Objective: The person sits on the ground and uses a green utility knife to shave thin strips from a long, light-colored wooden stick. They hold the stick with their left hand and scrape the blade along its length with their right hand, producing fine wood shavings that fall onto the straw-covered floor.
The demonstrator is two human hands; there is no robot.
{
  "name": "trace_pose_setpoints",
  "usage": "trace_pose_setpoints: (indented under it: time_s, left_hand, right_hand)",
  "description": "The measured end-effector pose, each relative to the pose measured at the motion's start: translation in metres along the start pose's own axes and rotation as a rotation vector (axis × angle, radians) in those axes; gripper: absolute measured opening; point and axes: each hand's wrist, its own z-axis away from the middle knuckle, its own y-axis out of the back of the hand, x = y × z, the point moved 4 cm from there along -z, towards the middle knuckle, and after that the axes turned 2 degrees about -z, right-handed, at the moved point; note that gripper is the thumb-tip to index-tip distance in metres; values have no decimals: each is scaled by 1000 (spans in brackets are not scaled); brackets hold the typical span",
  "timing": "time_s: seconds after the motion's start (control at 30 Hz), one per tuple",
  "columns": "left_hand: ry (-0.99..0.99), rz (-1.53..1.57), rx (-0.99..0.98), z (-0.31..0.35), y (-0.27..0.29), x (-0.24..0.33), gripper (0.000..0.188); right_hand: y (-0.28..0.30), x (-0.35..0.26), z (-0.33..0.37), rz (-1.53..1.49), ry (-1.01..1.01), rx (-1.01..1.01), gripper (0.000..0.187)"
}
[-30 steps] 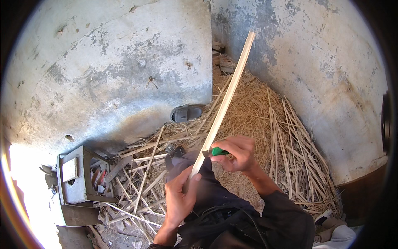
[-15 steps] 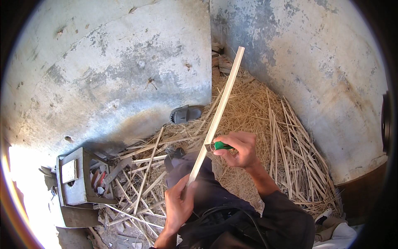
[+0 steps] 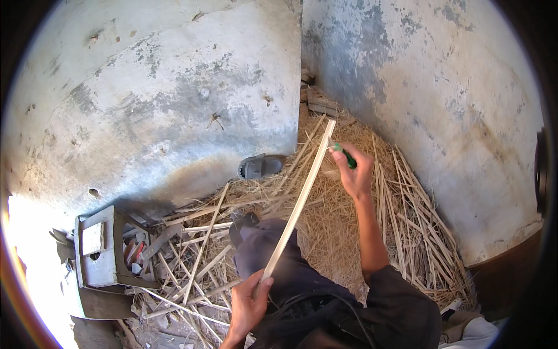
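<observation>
Head view: wooden strip [image 3: 297, 210] slants toward upper right.

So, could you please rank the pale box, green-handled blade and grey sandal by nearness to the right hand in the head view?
1. Green-handled blade, in the right hand
2. Grey sandal, leftward
3. Pale box, far lower left

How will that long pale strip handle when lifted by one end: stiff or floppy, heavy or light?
The pale strip is probably fairly stiff: it runs straight from the left hand, though the green-handled tool may steady it. It looks light, being slender. Its flat face suggests it wouldn't roll easily.
</observation>
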Motion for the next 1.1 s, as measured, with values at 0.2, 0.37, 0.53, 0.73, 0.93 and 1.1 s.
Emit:
trace_pose_setpoints:
  time_s: [0.2,0.37,0.53,0.73,0.93,1.1]
  left_hand:
    - [-6,-11,-6,17,15,-27,26]
    - [-216,-155,412,-19,82,-31,13]
    - [-532,-62,1032,-57,204,28,22]
    - [-729,299,955,-98,237,62,48]
    - [-545,800,368,-132,115,34,17]
    - [-335,1123,-14,-125,-3,24,5]
  right_hand:
    - [18,55,-19,-21,-301,171,57]
    - [11,75,15,-120,-476,155,42]
    - [-6,51,68,-64,-497,-80,38]
    - [-17,21,108,-144,-618,-147,36]
    - [-40,-12,117,-961,-869,-203,35]
    - [-45,-54,74,-1010,-757,17,35]
